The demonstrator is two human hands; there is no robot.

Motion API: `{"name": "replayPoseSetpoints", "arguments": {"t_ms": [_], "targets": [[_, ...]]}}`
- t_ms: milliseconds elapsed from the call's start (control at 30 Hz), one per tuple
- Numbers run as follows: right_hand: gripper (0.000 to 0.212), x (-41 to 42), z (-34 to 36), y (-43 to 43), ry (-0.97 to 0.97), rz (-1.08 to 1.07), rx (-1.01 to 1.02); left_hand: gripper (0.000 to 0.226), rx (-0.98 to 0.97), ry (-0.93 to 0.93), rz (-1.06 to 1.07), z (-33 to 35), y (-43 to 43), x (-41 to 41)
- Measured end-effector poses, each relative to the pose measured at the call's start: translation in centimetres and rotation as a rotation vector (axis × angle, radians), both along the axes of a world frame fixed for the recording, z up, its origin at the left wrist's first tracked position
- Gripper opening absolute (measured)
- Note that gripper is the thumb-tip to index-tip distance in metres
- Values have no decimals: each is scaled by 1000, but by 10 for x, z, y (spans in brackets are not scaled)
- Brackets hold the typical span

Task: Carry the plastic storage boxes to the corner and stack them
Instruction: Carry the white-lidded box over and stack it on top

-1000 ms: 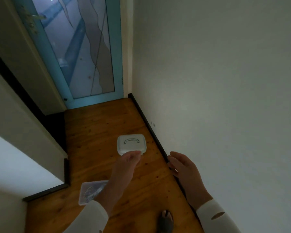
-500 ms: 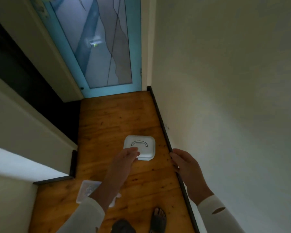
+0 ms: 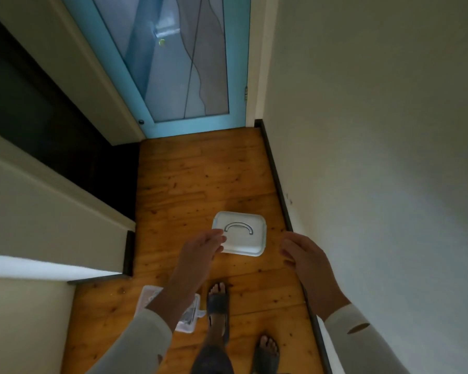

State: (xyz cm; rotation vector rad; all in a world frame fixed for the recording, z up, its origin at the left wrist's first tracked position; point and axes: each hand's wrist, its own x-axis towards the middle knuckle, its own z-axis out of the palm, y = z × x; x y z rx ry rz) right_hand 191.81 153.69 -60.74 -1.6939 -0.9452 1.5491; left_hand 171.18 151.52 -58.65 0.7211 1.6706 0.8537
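Head view: white rectangular plastic storage box [image 3: 239,233] with a lid and a curved grey handle sits flat on the orange-brown plank floor [image 3: 200,179]. It's near the black skirting board [image 3: 277,182] of the white right wall [image 3: 376,130] but not touching it, and well short of the corner by the turquoise glass-panelled door [image 3: 184,63]. Lid is on and opaque, so I can't tell what's in it. My left hand [image 3: 200,252] reaches out with the fingers fairly straight and together, tips overlapping the box's near-left edge in frame; can't tell if they touch it. My right hand [image 3: 305,255] is off to the box's right, over the skirting line, fingers loosely curled, holding nothing. Hands are apart, with the box's near edge between them. A second container, a clear flat plastic box [image 3: 191,318], lies on the floor closer to me on the left, mostly hidden behind my left forearm. Something dark shows through it, too blurred to identify. It's separate from the white box, not stacked. My feet are in dark sandals, one [image 3: 219,300] just beside the clear box, the other [image 3: 266,352] further back to the right.
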Motion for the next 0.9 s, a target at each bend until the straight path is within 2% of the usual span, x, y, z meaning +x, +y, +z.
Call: {"name": "replayPoseSetpoints", "arguments": {"t_ms": [200,533,900], "targets": [[13,-36,-26,52,7,-45,-68,20,-61,7,-31,-32,66,-32],[18,-63,-110,119,-16,-74,-192,15,-163,-28,-77,-123,141,-46],[17,-64,-283,169,-55,-10,-262,18,-273,-9,-96,-298,179,-42]]}}
